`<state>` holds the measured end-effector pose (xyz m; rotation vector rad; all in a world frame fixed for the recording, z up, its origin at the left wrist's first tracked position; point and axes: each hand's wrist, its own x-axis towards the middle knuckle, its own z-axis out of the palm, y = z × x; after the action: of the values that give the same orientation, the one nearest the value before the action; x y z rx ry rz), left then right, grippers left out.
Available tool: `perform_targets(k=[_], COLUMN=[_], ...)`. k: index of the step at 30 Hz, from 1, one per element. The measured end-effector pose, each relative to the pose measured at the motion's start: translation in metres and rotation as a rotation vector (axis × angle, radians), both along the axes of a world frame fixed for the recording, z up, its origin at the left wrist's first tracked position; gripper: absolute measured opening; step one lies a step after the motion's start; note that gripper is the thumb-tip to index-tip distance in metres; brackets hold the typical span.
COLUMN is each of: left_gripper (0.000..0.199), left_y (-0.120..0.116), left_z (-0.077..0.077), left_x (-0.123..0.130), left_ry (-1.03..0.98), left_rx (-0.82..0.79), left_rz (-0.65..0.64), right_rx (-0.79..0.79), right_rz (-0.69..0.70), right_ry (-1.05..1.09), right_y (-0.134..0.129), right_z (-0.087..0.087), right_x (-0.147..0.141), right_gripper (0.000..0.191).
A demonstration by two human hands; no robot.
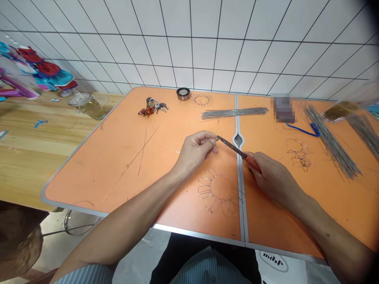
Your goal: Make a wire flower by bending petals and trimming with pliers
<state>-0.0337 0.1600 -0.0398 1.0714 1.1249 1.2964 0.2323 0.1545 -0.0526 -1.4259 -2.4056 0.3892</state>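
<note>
My right hand (269,173) is wrapped round the red handles of long-nosed pliers (233,147), whose dark jaws point up and left. The tip of the jaws meets the fingertips of my left hand (199,146). Those left fingers are pinched together, and whatever lies between them is too small to make out. Below both hands, a flower-shaped ring of bent wire loops (211,189) lies flat on the orange folding table (171,157). Two thin straight wires (130,161) cross one another to the left of my left hand.
Toward the wall lie a bundle of wires (233,113), a roll of tape (183,94), keys (155,106) and a small wire ring (201,99). On the right are a thicker wire bundle (334,146), bent wire pieces (299,154) and a blue strip (302,129). A jar (87,104) stands left.
</note>
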Motion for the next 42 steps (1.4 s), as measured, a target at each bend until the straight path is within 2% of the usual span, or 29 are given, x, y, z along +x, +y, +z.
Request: perform_targets(k=[11,17,25,42], left_gripper=[0.006,0.007,0.008,0.012], left_y=[0.001,0.002,0.003,0.001], left_z=[-0.003,-0.002,-0.001,-0.002], left_x=[0.001,0.000,0.000,0.000], left_ry=[-0.002,0.015,0.019,0.034], left_rx=[-0.014,-0.002,-0.017,-0.034], left_rz=[0.018,0.020,0.016,0.013], right_rx=[0.008,0.040,0.045,0.051], right_rz=[-0.013,0.039,0.026,0.026], right_ry=[0.030,0.089,0.055,0.035], right_y=[-0.001,0.002,0.005,0.002], right_z=[-0.007,-0.008,-0.011,-0.006], right_x=[-0.002,-0.001,0.002,-0.002], right_gripper=[0.035,0.035,0.036,0.034])
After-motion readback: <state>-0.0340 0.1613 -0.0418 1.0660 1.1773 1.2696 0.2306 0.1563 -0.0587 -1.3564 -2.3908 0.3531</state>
